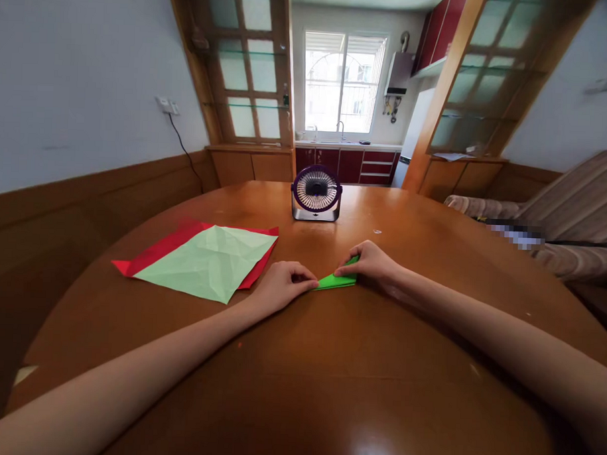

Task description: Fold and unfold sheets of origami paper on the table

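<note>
Two sheets: a pale green sheet lay creased on a red sheet, far left on the table, well apart from the hands.
Left hand: fingers curled, fingertips pinched on the left tip of the green paper.
Green paper: folded narrow, flat on the table between both hands, near the middle.
Right hand: pressed down on the paper's right end, covering part of it.
Fan: stood upright behind the hands, clear of them.
Sofa: stood beyond the table's right edge.
</note>
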Action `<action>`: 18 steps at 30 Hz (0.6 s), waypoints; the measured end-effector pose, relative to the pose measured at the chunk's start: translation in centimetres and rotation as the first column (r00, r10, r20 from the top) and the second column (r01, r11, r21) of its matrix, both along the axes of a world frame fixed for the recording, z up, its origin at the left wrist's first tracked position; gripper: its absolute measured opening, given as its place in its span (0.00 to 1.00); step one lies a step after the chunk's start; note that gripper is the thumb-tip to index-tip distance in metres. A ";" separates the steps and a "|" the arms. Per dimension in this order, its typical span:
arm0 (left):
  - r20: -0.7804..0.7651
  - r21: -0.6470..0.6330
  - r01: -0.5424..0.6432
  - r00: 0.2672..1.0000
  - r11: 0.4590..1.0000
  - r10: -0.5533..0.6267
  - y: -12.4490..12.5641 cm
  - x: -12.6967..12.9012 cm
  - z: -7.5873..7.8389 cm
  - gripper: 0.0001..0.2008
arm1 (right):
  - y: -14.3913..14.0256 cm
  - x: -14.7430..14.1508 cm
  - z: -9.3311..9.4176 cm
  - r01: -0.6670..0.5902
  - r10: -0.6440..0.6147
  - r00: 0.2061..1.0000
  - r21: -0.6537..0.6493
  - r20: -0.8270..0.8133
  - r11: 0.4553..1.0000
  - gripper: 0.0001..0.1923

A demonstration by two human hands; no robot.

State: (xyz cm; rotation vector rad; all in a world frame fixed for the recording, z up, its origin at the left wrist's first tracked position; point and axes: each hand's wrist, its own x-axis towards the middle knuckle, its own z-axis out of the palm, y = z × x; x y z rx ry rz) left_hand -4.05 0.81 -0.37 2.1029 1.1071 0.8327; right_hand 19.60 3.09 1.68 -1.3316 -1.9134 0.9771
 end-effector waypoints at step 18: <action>-0.107 0.093 0.118 0.988 0.989 -0.108 0.7 -0.8 0.3 0.09 | 1.0 1.6 -2.3 -0.130 0.128 0.991 0.320 0.028 0.939 0.11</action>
